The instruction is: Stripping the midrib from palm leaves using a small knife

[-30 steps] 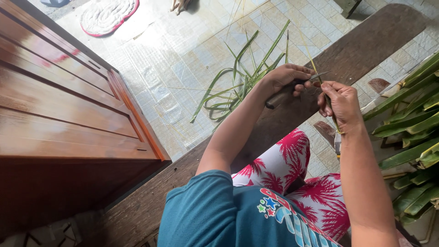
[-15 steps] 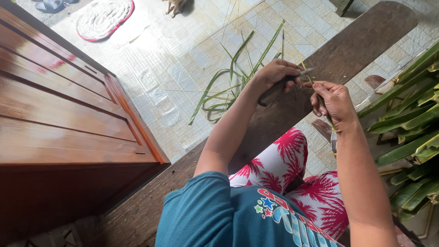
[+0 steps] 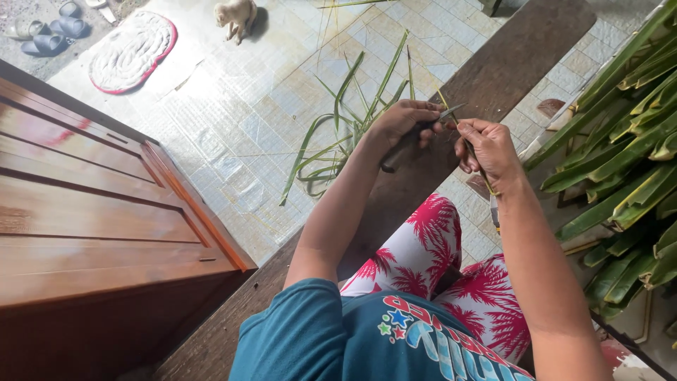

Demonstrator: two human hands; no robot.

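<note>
Head view | left hand point(image 3: 403, 121) grips knife point(image 3: 416, 134) | right hand point(image 3: 490, 147) pinches leaf rib point(image 3: 471, 149), blade touching it

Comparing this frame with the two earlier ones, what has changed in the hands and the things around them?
Little changed. The left hand keeps its grip on the dark-handled knife, blade against the thin leaf strip pinched in the right hand. Both hands sit slightly lower and further left in view, mostly because the camera tilted up, bringing the small animal and sandals into sight. The cut leaves on the tiles and the frond pile stayed put.
</note>
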